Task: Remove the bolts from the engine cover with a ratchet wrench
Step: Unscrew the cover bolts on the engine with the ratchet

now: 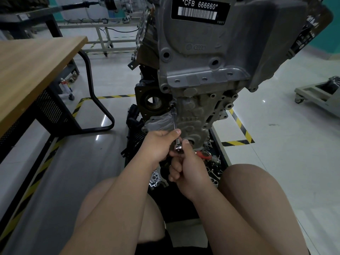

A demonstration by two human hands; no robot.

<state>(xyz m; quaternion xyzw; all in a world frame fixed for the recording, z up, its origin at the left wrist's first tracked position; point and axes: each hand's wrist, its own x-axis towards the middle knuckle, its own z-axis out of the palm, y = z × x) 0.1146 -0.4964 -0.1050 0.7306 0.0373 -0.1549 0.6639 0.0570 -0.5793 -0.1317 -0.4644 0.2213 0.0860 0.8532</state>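
Note:
A grey engine cover (195, 115) stands upright in front of me on the engine block. A chrome ratchet wrench (178, 148) with a long thin extension bar (174, 120) reaches up to a bolt (172, 105) at the cover's upper left edge. My left hand (158, 144) pinches the lower end of the extension bar between thumb and fingers, just above the ratchet head. My right hand (185, 168) grips the wrench handle below the head, and the handle is hidden inside the fist. Several empty bolt holes show along the cover's rim.
A wooden workbench (33, 74) on a black frame stands to the left. A black tray (217, 159) at the engine's foot holds loose parts and a red-handled tool (203, 155). Yellow-black tape (239, 124) marks the floor. My bare knees fill the bottom. A wheeled cart (316, 96) sits right.

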